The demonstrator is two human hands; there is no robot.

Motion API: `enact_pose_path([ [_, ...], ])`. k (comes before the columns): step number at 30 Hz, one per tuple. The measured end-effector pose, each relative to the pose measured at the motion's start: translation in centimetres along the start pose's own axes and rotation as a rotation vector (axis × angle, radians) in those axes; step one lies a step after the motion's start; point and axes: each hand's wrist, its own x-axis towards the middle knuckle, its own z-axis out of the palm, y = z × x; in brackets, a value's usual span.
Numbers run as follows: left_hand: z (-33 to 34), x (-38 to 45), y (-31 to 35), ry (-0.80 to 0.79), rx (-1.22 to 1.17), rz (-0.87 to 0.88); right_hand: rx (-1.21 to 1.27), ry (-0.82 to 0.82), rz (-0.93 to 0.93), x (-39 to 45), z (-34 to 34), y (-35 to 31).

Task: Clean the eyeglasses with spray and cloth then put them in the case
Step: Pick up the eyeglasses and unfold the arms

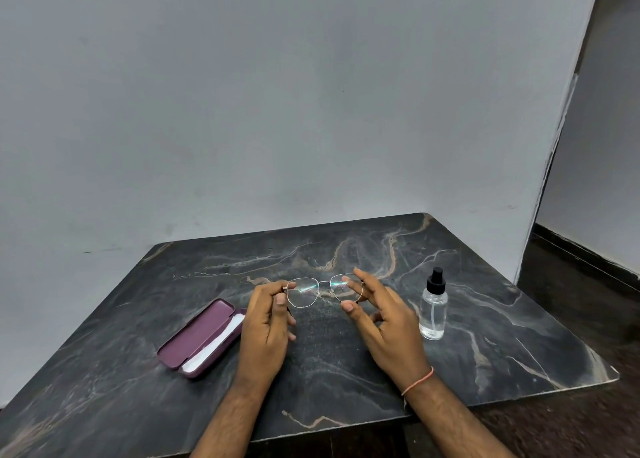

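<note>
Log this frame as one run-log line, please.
left hand: holding eyeglasses | right hand: holding eyeglasses | case: open | spray bottle: upright, untouched

this looks like a plain room in a home, not a shop or a lab. a dark marble table [346,371] with pale brown veins stands pushed against a bare grey wall [277,111], and the paint on the wall has small marks and scuffs. on the right the wall ends at a corner [554,152] with chipped, worn paint, and behind it an opening leads to another space with a dark floor [581,284] and a dark skirting strip [588,249]. nothing hangs on the wall. the light is dim and soft, like ordinary indoor light.
</note>
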Motion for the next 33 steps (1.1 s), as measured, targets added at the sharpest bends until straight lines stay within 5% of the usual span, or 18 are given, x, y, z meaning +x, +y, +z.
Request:
enact_pose_path([
  [33, 0.0, 0.2, 0.2, -0.039, -0.032, -0.124, -0.131, -0.098, 0.003, -0.2, 0.6, 1.1],
])
